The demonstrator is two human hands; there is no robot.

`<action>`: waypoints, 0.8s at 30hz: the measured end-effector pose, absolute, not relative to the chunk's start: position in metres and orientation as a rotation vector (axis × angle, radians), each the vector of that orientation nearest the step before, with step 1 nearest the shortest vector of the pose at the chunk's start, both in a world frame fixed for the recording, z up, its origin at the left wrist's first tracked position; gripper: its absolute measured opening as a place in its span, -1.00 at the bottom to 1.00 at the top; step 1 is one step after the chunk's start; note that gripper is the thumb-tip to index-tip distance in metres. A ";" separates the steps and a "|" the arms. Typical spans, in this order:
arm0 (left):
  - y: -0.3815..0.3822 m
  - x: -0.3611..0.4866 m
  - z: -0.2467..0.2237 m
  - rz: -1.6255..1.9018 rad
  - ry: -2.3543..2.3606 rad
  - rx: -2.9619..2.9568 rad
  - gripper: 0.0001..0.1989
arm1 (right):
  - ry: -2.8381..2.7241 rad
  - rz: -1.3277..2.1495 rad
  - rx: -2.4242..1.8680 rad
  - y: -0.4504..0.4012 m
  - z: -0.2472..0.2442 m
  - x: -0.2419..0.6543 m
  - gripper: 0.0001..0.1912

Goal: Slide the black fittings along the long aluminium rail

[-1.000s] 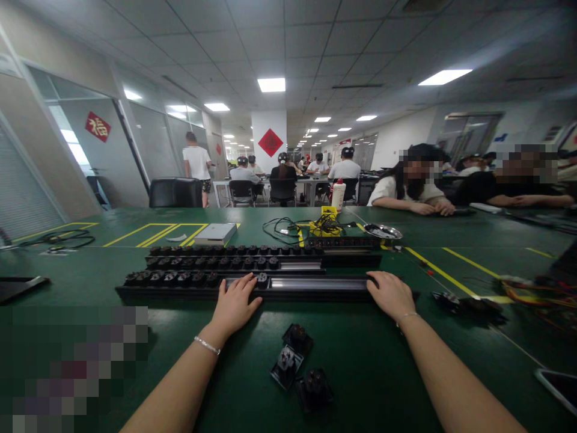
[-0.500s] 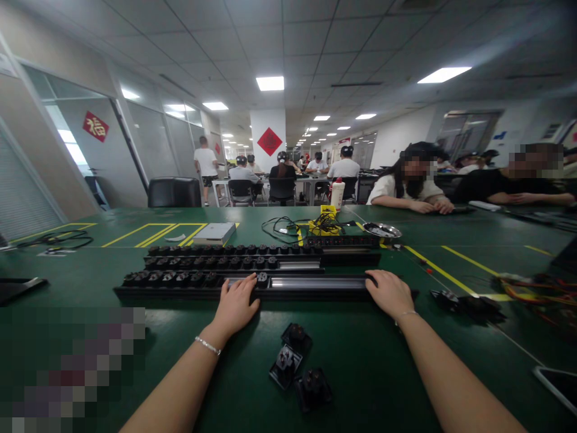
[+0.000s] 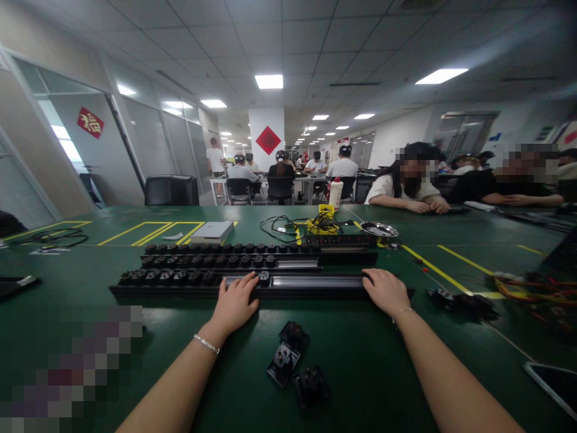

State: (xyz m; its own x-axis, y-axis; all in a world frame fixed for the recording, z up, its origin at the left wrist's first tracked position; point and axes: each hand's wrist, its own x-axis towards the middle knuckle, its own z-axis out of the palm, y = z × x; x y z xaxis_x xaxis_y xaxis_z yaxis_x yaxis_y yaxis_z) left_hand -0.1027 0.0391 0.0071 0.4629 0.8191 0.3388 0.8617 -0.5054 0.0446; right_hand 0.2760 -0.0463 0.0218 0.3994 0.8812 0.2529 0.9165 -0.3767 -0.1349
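A long black rail (image 3: pixel 315 294) lies across the green table, with several round black modules (image 3: pixel 166 275) along its left part. My left hand (image 3: pixel 236 302) rests on the rail with its fingers spread, its fingertips beside a single module (image 3: pixel 264 278). Over the rail's right end lies my right hand (image 3: pixel 386 291), fingers bent over the edge; whether they grip it is hard to tell. Behind are two more rails (image 3: pixel 297 264) carrying modules. Three loose black modules (image 3: pixel 283 361) sit on the table between my forearms.
Behind the rails are a white box (image 3: pixel 213 232), black cables (image 3: pixel 282 228), a yellow bin (image 3: pixel 327 209) and a metal dish (image 3: pixel 380 230). Coloured wires (image 3: pixel 525 288) and black parts (image 3: pixel 462 304) lie at right. Two people sit across at the right.
The module near my left fingertips appears slightly farther right from them. The whole view has shifted slightly, and a standing person in the background has moved right.
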 end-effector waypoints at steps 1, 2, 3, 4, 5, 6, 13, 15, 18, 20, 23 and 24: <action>0.039 -0.103 0.006 -0.492 -1.483 -2.572 -0.48 | -1.581 -0.205 -2.408 -0.046 0.022 0.276 -0.50; 0.039 -0.103 0.006 -0.504 -1.479 -2.573 -0.49 | -1.580 -0.204 -2.410 -0.046 0.022 0.276 -0.51; 0.038 -0.102 0.005 -0.515 -1.473 -2.574 -0.49 | -1.579 -0.201 -2.413 -0.046 0.022 0.276 -0.51; 0.038 -0.102 0.005 -0.522 -1.465 -2.577 -0.49 | -1.577 -0.196 -2.415 -0.047 0.022 0.275 -0.51; 0.038 -0.102 0.005 -0.525 -1.451 -2.586 -0.48 | -1.573 -0.191 -2.418 -0.047 0.023 0.275 -0.51; 0.038 -0.101 0.005 -0.523 -1.431 -2.599 -0.48 | -1.569 -0.184 -2.420 -0.047 0.023 0.275 -0.51; 0.038 -0.099 0.005 -0.508 -1.340 -2.636 -0.45 | -1.561 -0.170 -2.428 -0.045 0.022 0.276 -0.50; 0.038 -0.098 0.006 -0.503 -1.347 -2.630 -0.45 | -1.560 -0.179 -2.426 -0.045 0.021 0.276 -0.50; 0.036 -0.097 0.008 -0.495 -1.362 -2.630 -0.45 | -1.559 -0.178 -2.418 -0.045 0.021 0.276 -0.51; 0.035 -0.096 0.009 -0.487 -1.371 -2.627 -0.45 | -1.564 -0.169 -2.413 -0.045 0.022 0.277 -0.50; 0.035 -0.095 0.010 -0.477 -1.382 -2.621 -0.45 | -1.569 -0.173 -2.415 -0.045 0.021 0.277 -0.50; 0.035 -0.095 0.009 -0.479 -1.384 -2.617 -0.46 | -1.565 -0.180 -2.416 -0.045 0.021 0.277 -0.51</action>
State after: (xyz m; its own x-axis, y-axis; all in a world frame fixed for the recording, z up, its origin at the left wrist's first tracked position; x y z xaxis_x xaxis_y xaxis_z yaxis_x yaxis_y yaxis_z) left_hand -0.0949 0.0347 0.0094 0.5254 0.7789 0.3425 0.8241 -0.5660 0.0230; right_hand 0.2770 -0.0450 0.0213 0.4131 0.8783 0.2407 0.9100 -0.3879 -0.1463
